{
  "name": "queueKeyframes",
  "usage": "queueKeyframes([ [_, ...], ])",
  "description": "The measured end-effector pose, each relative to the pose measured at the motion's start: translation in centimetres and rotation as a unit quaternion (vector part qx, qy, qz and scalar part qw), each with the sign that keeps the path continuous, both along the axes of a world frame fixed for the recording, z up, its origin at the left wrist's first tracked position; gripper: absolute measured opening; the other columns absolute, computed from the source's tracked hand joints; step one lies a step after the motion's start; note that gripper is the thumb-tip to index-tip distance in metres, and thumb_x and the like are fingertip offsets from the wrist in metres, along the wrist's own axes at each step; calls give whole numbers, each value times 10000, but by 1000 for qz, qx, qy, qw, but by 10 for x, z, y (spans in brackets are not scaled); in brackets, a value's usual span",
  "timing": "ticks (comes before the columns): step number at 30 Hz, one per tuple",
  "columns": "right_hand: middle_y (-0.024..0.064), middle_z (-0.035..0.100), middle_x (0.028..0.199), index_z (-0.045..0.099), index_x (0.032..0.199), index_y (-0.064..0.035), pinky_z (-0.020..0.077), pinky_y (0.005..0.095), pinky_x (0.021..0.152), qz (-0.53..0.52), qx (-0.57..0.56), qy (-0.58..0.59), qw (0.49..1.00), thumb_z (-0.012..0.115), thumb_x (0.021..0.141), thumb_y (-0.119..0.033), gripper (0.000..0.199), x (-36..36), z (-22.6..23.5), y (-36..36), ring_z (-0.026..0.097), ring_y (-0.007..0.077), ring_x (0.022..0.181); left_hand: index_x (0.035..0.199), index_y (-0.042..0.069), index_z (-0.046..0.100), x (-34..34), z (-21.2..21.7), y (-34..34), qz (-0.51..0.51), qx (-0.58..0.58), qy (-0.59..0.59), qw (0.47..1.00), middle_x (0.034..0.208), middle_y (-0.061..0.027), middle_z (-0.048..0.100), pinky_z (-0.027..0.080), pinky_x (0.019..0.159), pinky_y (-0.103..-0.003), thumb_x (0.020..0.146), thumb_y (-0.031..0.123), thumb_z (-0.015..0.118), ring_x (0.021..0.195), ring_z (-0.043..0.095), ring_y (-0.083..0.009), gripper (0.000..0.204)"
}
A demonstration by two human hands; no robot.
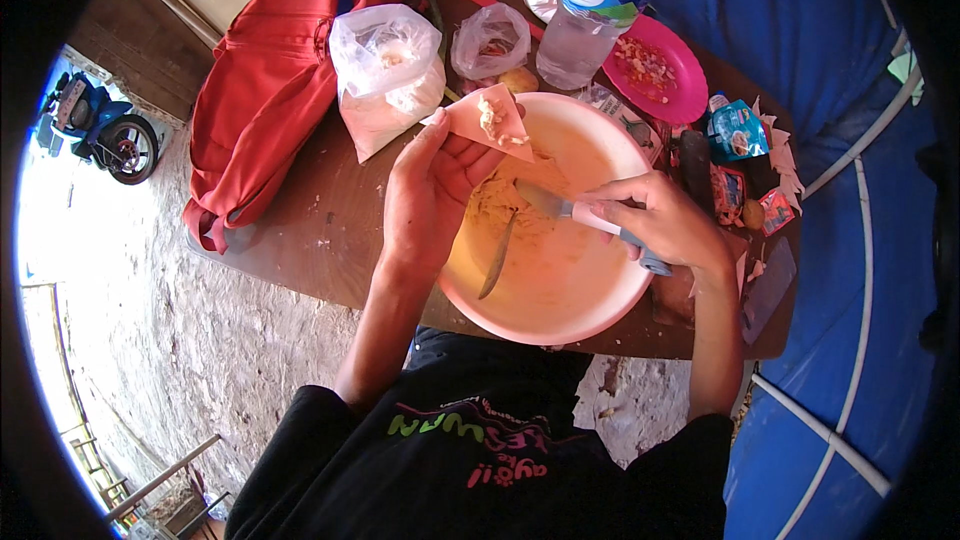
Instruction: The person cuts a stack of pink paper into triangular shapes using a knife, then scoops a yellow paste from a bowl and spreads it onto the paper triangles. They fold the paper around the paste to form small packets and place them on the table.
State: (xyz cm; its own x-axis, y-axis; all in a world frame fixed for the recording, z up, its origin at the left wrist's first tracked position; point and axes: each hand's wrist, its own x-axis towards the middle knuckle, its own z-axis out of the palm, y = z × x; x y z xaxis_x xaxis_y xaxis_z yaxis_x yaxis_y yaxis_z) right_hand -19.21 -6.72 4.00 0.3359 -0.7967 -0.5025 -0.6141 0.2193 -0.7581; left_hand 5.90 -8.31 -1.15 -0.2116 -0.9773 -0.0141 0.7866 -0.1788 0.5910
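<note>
My left hand [425, 200] holds up a thin, flat, pale orange wrapper-like piece [466, 121] over the far left rim of a large pale basin [575, 290]. A small lump of whitish filling [492, 118] sits on it. My right hand [660, 220] is closed round the handle of a knife [541, 199]. Its broad, short blade points left, over or touching the yellowish, dough-like mixture [490, 202] in the basin. A metal spoon [497, 260] rests in the same basin, its bowl end hidden or sunk in the mixture.
Behind my left hand stand a bag of white powder [385, 110], a smaller clear bag [490, 43] and a red backpack [290, 50]. A large water bottle [590, 30] stands beyond the basin. Right of it are a pink plate [655, 70] of chopped bits and several packets [738, 130].
</note>
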Motion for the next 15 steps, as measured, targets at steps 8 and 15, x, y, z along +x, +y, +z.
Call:
queueKeyframes([
  [8, 59, 673, 758, 670, 1213, 39, 423, 211, 466, -94, 29, -158, 983, 582, 1020, -231, 344, -7, -1, 10, 529, 56, 507, 1360, -113, 463, 0, 0, 1, 39, -3, 17, 999, 1366, -244, 567, 411, 1147, -411, 1077, 239, 374, 1293, 560, -286, 460],
  [15, 47, 678, 779, 686, 1193, 34, 438, 203, 490, -115, -7, -132, 984, 608, 1003, -186, 301, -27, 9, 37, 539, 44, 546, 1356, -120, 446, -2, -1, 4, 79, 2, 43, 996, 1387, -240, 542, 400, 1158, -427, 1072, 230, 393, 1310, 540, -292, 454],
])
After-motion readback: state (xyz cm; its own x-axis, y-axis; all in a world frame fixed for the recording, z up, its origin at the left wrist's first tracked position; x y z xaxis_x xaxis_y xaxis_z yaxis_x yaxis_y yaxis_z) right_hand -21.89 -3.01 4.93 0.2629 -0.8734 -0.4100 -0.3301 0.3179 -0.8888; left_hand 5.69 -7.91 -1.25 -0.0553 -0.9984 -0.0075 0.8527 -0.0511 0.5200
